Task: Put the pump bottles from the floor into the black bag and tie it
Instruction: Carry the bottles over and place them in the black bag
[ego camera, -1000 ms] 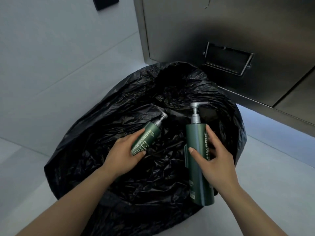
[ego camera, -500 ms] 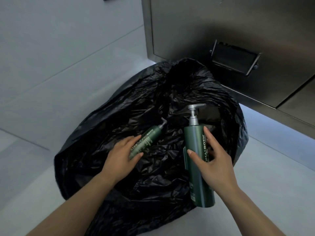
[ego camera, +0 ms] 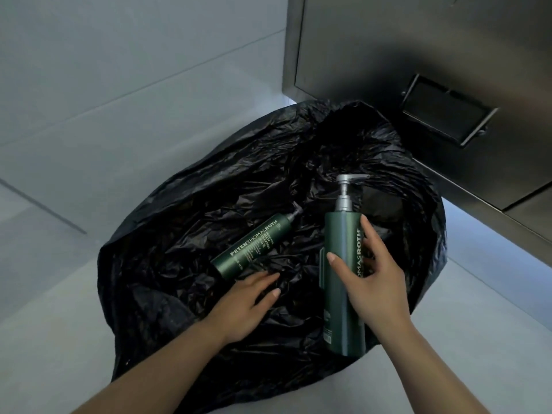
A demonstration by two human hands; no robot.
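Fingers (ego camera: pixel 370 237) of the right hand (ego camera: pixel 373 282) are wrapping round the large pump bottle (ego camera: pixel 340 312) in the head view, holding it over the black bag (ego camera: pixel 179 234) at about 4 o'clock. The left hand (ego camera: pixel 248 306) is lying flat on the plastic, gripping nothing, at 6 o'clock of the small pump bottle (ego camera: pixel 254 249), which is resting mid-bag, nozzle toward 1 o'clock. One bottle is seemingly in. The other is awaiting release, and the bag is lying open, untied.

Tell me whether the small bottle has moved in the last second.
Yes. The small bottle has left the left hand and now lies lower on the black bag, a little farther from the metal cabinet.
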